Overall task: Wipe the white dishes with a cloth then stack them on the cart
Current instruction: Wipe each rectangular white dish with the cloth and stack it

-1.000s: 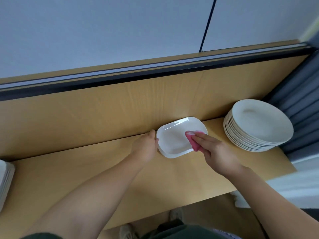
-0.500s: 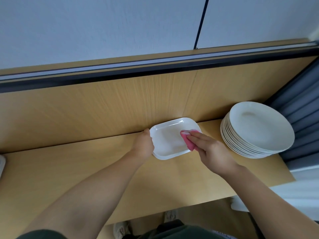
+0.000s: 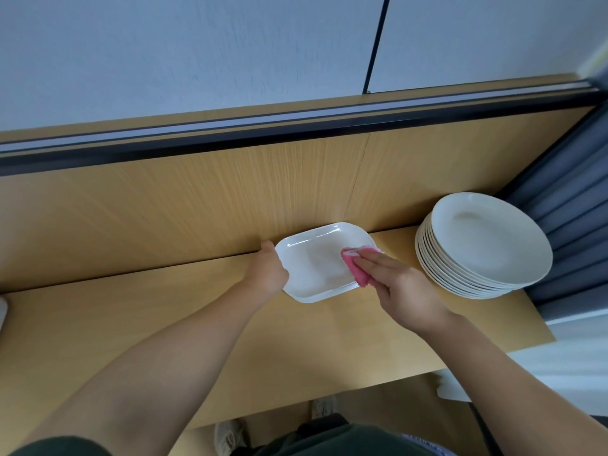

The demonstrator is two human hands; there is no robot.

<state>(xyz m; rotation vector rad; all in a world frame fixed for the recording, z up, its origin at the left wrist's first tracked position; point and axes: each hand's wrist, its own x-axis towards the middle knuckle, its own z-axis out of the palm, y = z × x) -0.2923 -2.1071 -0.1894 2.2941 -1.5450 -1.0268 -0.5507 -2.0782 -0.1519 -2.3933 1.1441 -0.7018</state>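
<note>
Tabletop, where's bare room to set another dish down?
The widest bare patch of the tabletop lies left of the left hand, up to the white edge at far left. Crowded: the gap between the rectangular dish and the plate stack, where the right hand presses the cloth.

We see the dish (image 3: 316, 261) as glossy white, smooth, like glazed ceramic, with bright highlights along its rim. The cloth (image 3: 360, 278) is pink, soft and fuzzy. The plates (image 3: 487, 245) are smooth with a duller sheen. The table (image 3: 164, 324) and panel (image 3: 197, 205) show matt, light wood grain. The wall (image 3: 164, 44) looks matt and faintly textured; the rail (image 3: 296, 125) is dark and smooth.
</note>
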